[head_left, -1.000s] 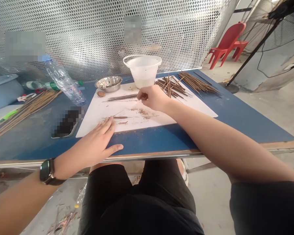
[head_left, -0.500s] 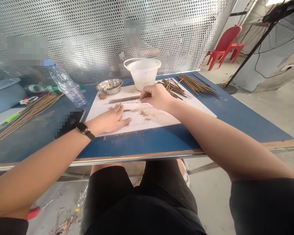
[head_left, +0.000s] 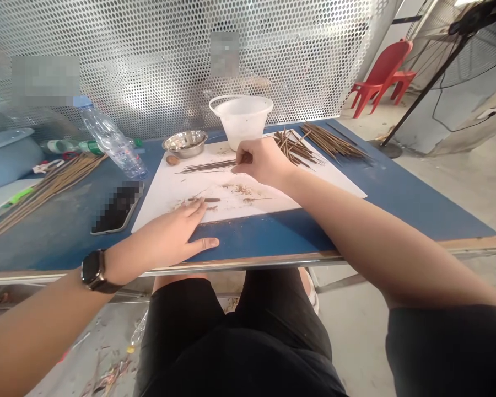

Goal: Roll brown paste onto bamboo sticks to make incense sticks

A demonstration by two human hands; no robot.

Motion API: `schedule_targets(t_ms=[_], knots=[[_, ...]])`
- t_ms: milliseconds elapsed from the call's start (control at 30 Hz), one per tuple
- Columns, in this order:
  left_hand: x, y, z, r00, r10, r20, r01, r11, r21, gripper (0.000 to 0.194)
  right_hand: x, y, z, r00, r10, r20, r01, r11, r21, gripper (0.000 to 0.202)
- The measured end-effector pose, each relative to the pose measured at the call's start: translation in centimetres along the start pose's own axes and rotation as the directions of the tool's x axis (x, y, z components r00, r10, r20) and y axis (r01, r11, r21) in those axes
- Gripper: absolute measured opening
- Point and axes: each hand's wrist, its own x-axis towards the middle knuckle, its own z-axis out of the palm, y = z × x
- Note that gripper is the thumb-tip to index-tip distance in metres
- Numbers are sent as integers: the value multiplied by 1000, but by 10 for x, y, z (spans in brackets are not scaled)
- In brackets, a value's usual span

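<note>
A thin stick [head_left: 212,200] lies at the splayed-thumbed left hand [head_left: 174,230], near the front edge of the tabletop [head_left: 252,236]; the right hand [head_left: 263,162] curls, contents unclear. A red chair [head_left: 387,67] stands beyond.

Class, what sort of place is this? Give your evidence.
Probably a small workshop: brown sticks lie in piles, brown crumbs litter a white sheet, and a perforated metal panel stands behind.

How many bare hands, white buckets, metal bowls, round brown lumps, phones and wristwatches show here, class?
Bare left hand and right hand: 2
White plastic bucket: 1
Silver metal bowl: 1
Round brown lump: 1
Black rectangular phone: 1
Black-banded wristwatch: 1
Total: 7
</note>
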Motion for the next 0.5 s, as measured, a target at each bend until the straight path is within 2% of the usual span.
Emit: schedule_targets(t_ms=[100, 233, 300, 400, 500], knots=[[8, -1, -2, 1000, -15, -2, 15, 1000, -14, 110, 0, 1, 4, 1000, 13, -17, -13, 1000, -11, 27], [37, -2, -11, 1000, 1, 24, 0, 1000, -3, 111, -1, 5, 4, 1000, -4, -27, 3, 999, -34, 20], [56, -3, -16, 998, -13, 59, 12, 1000, 7, 110, -1, 8, 4, 1000, -8, -3, 8, 999, -47, 18], [83, -6, -21, 990, -83, 112, 84, 996, -10, 115, 1, 15, 5, 998, -17, 60, 19, 999, -47, 26], [99, -11, -22, 986, -103, 130, 111, 992, -55, 117, 2, 21, 7, 996, -34, 81, 38, 998, -56, 29]])
